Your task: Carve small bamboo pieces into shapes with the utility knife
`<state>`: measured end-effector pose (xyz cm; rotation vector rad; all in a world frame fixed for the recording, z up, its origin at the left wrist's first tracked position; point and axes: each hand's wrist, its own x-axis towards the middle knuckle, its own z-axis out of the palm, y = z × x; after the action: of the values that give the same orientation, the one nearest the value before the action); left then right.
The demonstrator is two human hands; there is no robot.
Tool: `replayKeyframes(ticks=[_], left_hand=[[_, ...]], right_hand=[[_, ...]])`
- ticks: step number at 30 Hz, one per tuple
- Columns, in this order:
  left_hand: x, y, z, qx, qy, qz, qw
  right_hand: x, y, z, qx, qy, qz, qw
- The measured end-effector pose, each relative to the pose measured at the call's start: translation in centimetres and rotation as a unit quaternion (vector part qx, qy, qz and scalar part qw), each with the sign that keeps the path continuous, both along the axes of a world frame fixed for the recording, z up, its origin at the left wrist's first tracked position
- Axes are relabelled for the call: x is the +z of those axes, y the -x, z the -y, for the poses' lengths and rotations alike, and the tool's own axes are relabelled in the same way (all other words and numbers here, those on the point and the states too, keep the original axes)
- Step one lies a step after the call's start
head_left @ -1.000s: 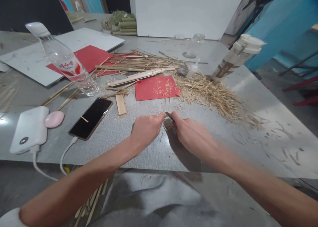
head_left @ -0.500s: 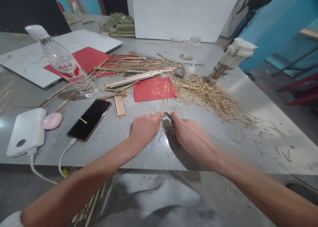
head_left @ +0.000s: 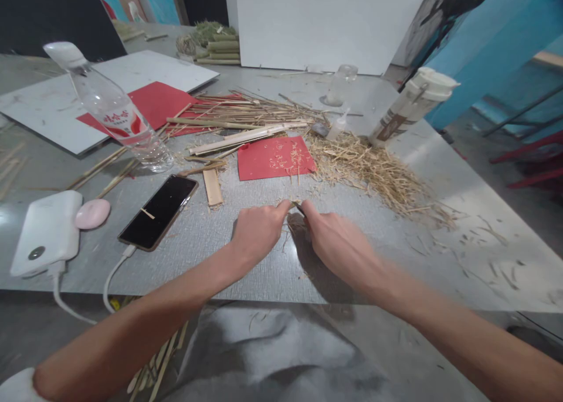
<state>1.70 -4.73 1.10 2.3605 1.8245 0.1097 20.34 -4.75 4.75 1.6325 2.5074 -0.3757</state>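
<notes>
My left hand [head_left: 259,230] is closed in a pinch on a small pale straw or bamboo piece, mostly hidden by the fingers. Opposite it, my right hand [head_left: 338,243] grips a thin dark blade [head_left: 299,208] whose tip meets that piece between the two hands. Its handle is out of sight inside the fist. Both hands are just above the grey table [head_left: 264,281], with a few thin shavings beneath them. Beyond the fingertips lies a red sheet of paper [head_left: 259,160] strewn with curled shavings.
Dry straw scraps [head_left: 378,167] are heaped at the right, near a white-lidded bottle [head_left: 402,105], a glue bottle [head_left: 338,126] and a glass jar [head_left: 342,85]. Bamboo strips [head_left: 246,111] lie behind. Leftward are a phone [head_left: 158,213], power bank [head_left: 47,232] and water bottle [head_left: 118,114].
The pinched piece shows less between the fingers now, and the blade tip has shifted slightly. Both hands stay in nearly the same place.
</notes>
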Motion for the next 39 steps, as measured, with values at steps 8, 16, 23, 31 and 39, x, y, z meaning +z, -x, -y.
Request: replayKeyframes(ticks=[8,16,23,31,39], left_hand=[[-0.7,0.2,-0.2,-0.012,-0.022,-0.005,1.000],[-0.7,0.2,-0.1,-0.009,-0.017,-0.005,1.000],[-0.4,-0.1,-0.3,0.028,-0.008,-0.002,1.000],[-0.3,-0.2,-0.4,0.039,-0.016,-0.012,0.999],[-0.7,-0.3,-0.4,0.013,-0.018,-0.012,1.000]], right_hand=[[-0.1,0.2,-0.4,-0.002,0.004,-0.035,0.999],[0.3,0.3,-1.1,0.007,0.011,-0.064,0.998],[0.2,1.1,-0.6,-0.009,-0.003,-0.009,1.000],[-0.5,0.8,-0.5,-0.029,-0.006,-0.030,0.999],[-0.3,0.5,-0.7,-0.027,0.010,-0.063,0.998]])
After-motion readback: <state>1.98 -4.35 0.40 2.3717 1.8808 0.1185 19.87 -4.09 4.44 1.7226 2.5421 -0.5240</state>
